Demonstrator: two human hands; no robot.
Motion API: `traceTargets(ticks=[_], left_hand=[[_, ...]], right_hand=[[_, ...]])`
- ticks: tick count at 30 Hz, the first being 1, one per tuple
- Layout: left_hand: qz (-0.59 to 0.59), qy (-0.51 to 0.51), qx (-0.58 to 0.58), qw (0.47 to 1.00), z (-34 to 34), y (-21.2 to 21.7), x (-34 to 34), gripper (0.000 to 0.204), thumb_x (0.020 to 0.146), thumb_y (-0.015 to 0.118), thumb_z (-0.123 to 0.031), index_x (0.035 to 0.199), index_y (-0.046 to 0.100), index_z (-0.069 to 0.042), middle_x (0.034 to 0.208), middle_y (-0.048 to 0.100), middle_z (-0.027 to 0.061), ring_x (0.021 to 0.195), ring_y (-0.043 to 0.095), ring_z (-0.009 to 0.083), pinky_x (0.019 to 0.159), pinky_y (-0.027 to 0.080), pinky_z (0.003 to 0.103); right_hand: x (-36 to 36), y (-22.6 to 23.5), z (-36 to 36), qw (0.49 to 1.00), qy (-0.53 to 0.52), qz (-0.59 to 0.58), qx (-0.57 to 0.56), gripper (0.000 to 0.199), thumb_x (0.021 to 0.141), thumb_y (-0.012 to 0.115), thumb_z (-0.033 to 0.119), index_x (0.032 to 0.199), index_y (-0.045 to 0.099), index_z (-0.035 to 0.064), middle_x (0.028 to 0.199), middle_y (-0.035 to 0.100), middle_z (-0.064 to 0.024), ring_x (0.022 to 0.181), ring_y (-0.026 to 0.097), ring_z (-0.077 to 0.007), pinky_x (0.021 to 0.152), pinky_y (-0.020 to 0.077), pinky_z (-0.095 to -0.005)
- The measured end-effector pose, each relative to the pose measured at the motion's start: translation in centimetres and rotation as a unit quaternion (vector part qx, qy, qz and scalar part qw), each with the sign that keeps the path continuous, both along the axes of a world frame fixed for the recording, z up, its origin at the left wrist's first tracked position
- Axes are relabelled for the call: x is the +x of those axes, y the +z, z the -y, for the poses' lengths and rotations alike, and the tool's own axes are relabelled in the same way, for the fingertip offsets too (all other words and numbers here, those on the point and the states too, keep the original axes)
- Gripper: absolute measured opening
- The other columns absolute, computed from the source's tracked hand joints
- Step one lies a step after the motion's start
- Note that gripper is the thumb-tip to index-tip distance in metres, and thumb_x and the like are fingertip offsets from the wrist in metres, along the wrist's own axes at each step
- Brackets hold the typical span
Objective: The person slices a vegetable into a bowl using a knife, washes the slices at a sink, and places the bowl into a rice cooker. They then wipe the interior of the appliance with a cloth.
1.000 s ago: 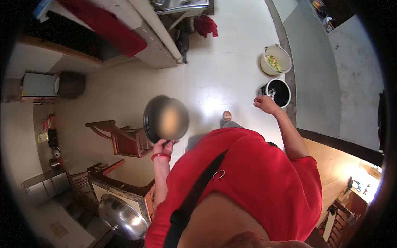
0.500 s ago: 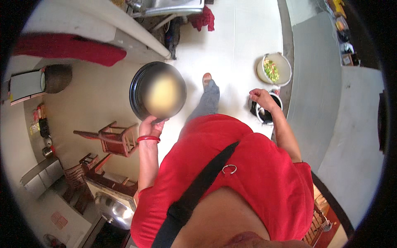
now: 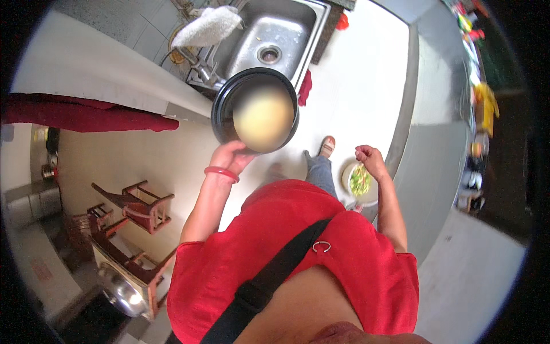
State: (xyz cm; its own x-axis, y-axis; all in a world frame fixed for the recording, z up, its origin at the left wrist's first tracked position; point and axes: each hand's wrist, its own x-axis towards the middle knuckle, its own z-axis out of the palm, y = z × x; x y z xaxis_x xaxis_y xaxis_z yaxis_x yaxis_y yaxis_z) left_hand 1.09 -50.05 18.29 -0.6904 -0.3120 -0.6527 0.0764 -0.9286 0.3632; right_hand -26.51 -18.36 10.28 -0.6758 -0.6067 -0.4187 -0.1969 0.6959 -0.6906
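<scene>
My left hand (image 3: 232,157) grips the near rim of a round black bowl (image 3: 222,109), with the thumb on top. Inside it is a pale yellow mass (image 3: 263,119), blurred, so I cannot tell its kind. The bowl is held up in front of me and overlaps the near edge of a steel sink (image 3: 281,28) in the view. My right hand (image 3: 372,161) hangs at my right side with its fingers curled together and nothing visible in them. Below it stands a pale bucket (image 3: 345,176) with chopped green and whitish scraps (image 3: 360,180).
A whitish towel (image 3: 209,26) hangs over the faucet (image 3: 203,71). To the left runs a wall edge with a dark red cloth (image 3: 86,112). Wooden chairs (image 3: 143,206) and a table with a metal bowl (image 3: 123,292) stand at lower left. A grey counter (image 3: 435,172) lies to the right.
I have stepped forward, and the sink has come fully into view. The bowl is now close to it, still in my left hand. My right hand has passed from the dark-lined bucket to the scraps bucket.
</scene>
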Motion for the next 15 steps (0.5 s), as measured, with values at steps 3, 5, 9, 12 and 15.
traceTargets(ticks=[3,5,9,12,15], left_hand=[[0.004,0.036,-0.004,0.999,1.0,-1.2,-6.0,0.041,0.072,0.047,0.004,0.111,0.040,0.012,0.100,0.054,0.0258,0.080,0.059,0.0382,0.063,0.055,0.033],[0.008,0.092,-0.013,0.996,1.3,-1.4,-10.2,0.041,0.073,0.047,0.003,0.112,0.039,0.013,0.101,0.053,0.0262,0.080,0.059,0.0388,0.062,0.056,0.032],[0.026,0.142,0.033,0.989,3.5,-5.4,-16.3,0.043,0.074,0.045,0.003,0.114,0.037,0.012,0.107,0.049,0.0276,0.091,0.054,0.0422,0.063,0.057,0.033],[0.012,0.257,0.102,0.961,3.9,-4.3,-21.1,0.042,0.075,0.044,0.003,0.116,0.037,0.009,0.110,0.046,0.0285,0.095,0.053,0.0425,0.064,0.056,0.035],[0.031,0.282,0.071,0.956,5.1,-4.4,-23.9,0.039,0.076,0.043,0.003,0.114,0.039,0.009,0.110,0.047,0.0260,0.094,0.054,0.0400,0.064,0.056,0.035]], right_hand=[[-7.6,-0.3,4.0,0.999,0.036,-0.006,-0.035,0.022,0.080,0.057,0.015,0.093,0.061,-0.0027,0.077,0.063,-0.0118,0.073,0.059,-0.0168,0.070,0.0460,-0.0292],[-12.5,1.0,8.4,0.993,0.112,-0.031,-0.034,0.024,0.082,0.056,0.016,0.095,0.059,-0.0038,0.076,0.062,-0.0082,0.070,0.057,-0.0140,0.066,0.0457,-0.0269],[-21.4,2.7,17.3,0.972,0.212,-0.043,-0.090,0.024,0.083,0.054,0.016,0.095,0.058,-0.0042,0.072,0.060,-0.0074,0.066,0.056,-0.0123,0.063,0.0459,-0.0260],[-24.2,7.3,25.9,0.941,0.292,-0.047,-0.162,0.024,0.080,0.056,0.017,0.095,0.058,-0.0014,0.071,0.061,-0.0119,0.064,0.058,-0.0180,0.061,0.0455,-0.0296],[-25.5,9.4,35.5,0.889,0.369,-0.084,-0.256,0.026,0.078,0.059,0.017,0.097,0.058,-0.0014,0.072,0.061,-0.0117,0.064,0.058,-0.0160,0.060,0.0454,-0.0287]])
